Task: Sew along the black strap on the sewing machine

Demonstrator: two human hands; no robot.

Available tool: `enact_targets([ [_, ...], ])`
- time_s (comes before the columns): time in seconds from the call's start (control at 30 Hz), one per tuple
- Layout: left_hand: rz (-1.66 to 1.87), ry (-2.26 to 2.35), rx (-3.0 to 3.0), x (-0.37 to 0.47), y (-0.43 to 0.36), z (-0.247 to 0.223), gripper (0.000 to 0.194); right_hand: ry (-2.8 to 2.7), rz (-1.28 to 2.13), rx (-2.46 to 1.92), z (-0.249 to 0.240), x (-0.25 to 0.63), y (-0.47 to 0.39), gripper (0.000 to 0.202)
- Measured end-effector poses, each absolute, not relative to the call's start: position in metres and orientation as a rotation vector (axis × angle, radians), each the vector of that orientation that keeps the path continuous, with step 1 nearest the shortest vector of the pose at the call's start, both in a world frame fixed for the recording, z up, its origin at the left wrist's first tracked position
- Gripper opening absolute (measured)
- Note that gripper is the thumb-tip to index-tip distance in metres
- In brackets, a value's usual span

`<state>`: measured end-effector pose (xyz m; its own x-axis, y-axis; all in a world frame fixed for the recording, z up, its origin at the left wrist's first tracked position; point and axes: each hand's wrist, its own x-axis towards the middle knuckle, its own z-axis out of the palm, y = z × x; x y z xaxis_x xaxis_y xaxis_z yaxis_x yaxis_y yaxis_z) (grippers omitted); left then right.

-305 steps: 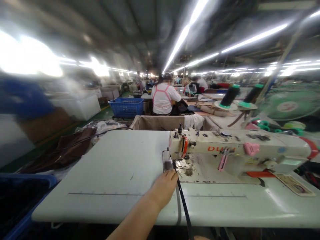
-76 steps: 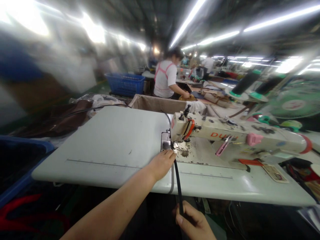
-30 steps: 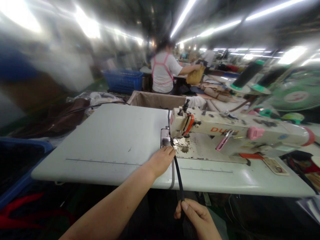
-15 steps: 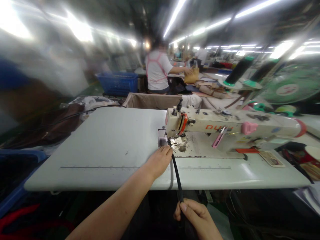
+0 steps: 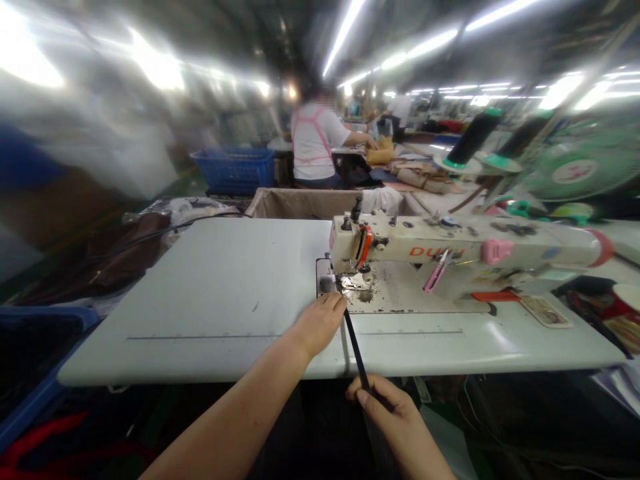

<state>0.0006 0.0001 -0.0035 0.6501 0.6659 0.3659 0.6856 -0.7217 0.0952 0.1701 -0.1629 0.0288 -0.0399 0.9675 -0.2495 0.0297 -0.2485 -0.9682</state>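
A narrow black strap (image 5: 357,350) runs from under the presser foot of a sewing machine (image 5: 450,243) down over the table's front edge. My left hand (image 5: 321,325) rests by the needle plate (image 5: 327,277), its fingers closed together on the strap's upper end. Just below the table edge, my right hand (image 5: 387,403) pinches the strap between thumb and fingers and holds it taut. The strap's far end under the foot is hidden by my fingers and the machine head.
Pink-handled snips (image 5: 436,275) sit against the machine arm. The white table (image 5: 215,287) carries a printed ruler line. Blue crates (image 5: 50,320) stand at the left. Thread cones (image 5: 473,140) and a green fan (image 5: 575,163) are at the right. A co-worker (image 5: 315,143) stands beyond.
My right hand has moved up slightly along the strap, which looks straighter now. My left hand stays by the needle. The view has shifted a little.
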Motion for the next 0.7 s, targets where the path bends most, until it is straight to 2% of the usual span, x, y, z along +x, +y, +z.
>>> enact_targets([
  [0.1,-0.602,-1.149,-2.811,0.0,0.0,-0.002,0.02,-1.019,1.515,-1.358,0.027,0.168,-0.164,0.052],
  [0.33,-0.559,-1.17,-2.811,0.001,-0.002,0.005,0.017,-1.02,1.547,-1.369,0.03,0.169,-0.168,0.045],
  [0.7,-0.534,-1.177,-2.804,0.001,-0.002,0.003,0.022,-1.201,1.544,-1.338,0.03,0.173,-0.175,0.053],
])
